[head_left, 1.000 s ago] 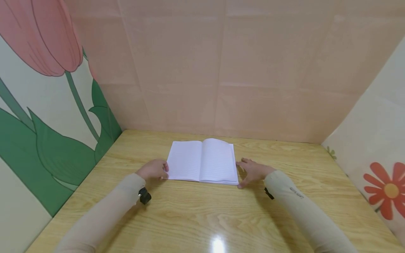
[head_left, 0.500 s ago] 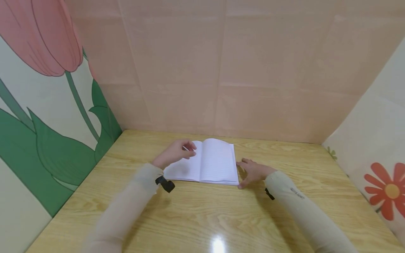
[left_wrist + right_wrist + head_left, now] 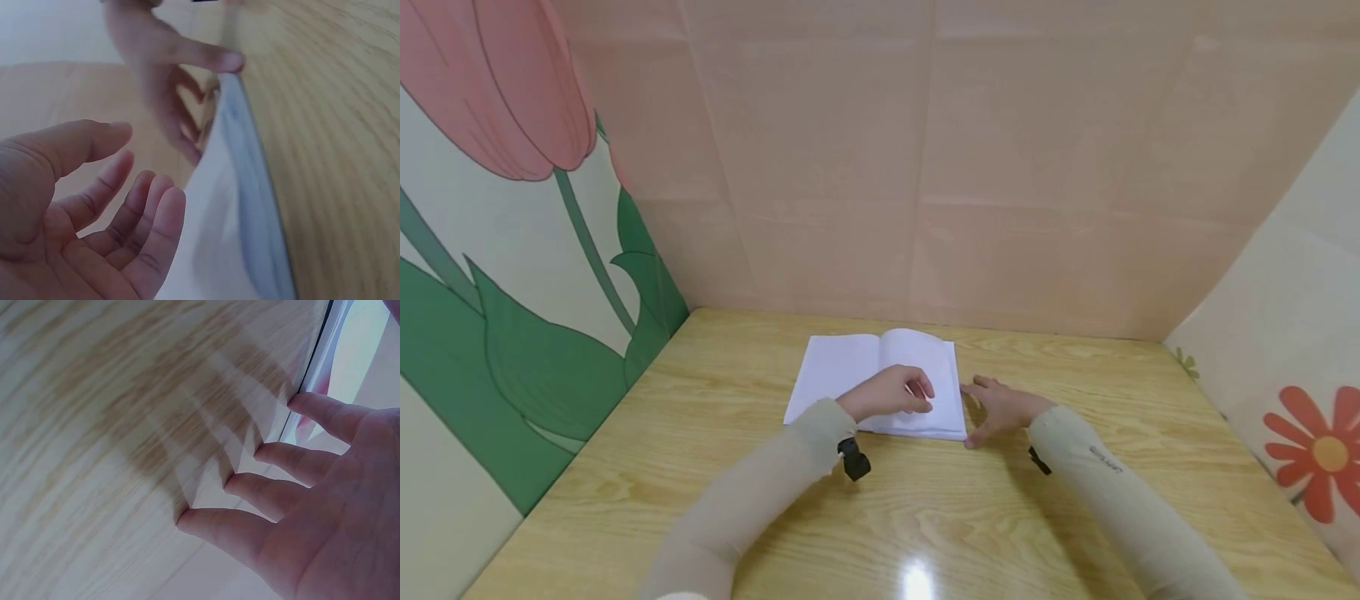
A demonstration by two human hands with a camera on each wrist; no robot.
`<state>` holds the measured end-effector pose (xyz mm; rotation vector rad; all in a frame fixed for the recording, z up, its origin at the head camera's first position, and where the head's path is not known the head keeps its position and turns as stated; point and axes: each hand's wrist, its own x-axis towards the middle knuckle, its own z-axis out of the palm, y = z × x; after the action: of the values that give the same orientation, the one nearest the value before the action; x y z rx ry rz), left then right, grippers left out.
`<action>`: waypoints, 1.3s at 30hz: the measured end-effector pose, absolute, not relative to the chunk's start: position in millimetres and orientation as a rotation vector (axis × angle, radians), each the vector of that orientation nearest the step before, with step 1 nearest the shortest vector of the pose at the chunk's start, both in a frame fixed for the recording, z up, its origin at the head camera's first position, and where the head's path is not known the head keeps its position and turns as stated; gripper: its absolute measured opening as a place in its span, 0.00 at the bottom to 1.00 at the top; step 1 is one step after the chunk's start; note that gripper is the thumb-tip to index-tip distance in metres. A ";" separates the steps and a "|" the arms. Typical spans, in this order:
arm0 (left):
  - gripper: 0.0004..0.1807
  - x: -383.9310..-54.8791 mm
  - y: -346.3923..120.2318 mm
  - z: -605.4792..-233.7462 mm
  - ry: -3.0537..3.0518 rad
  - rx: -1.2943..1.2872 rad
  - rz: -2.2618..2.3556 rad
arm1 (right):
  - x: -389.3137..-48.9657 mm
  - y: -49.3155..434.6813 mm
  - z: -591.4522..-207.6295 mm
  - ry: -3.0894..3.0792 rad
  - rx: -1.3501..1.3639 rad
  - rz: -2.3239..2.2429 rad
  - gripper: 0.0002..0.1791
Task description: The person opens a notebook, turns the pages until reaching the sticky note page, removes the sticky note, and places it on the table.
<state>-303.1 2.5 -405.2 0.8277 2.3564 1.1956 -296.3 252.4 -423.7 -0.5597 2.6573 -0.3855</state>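
A notebook [image 3: 835, 367] lies open on a wood-grain table [image 3: 880, 517], near the frame's centre. Over its right page, the left hand [image 3: 891, 390] curves loosely, holding nothing. Right of centre, the right hand [image 3: 1003, 407] spreads its fingers, tips resting on the table, thumb at the notebook's lower-right corner.

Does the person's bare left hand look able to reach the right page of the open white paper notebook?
Probably yes: the left hand is over that page, its curved fingers empty; the right hand, at the edge of the notebook, leaves the way free.
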 end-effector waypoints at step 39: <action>0.10 -313.6 28.2 -431.1 2.481 0.818 0.801 | -297.5 254.1 -425.6 2.654 -0.572 -0.403 0.59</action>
<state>-313.6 28.2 -431.1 0.8180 2.4810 0.8009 -297.5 254.1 -425.6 -0.5722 2.6538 -0.4026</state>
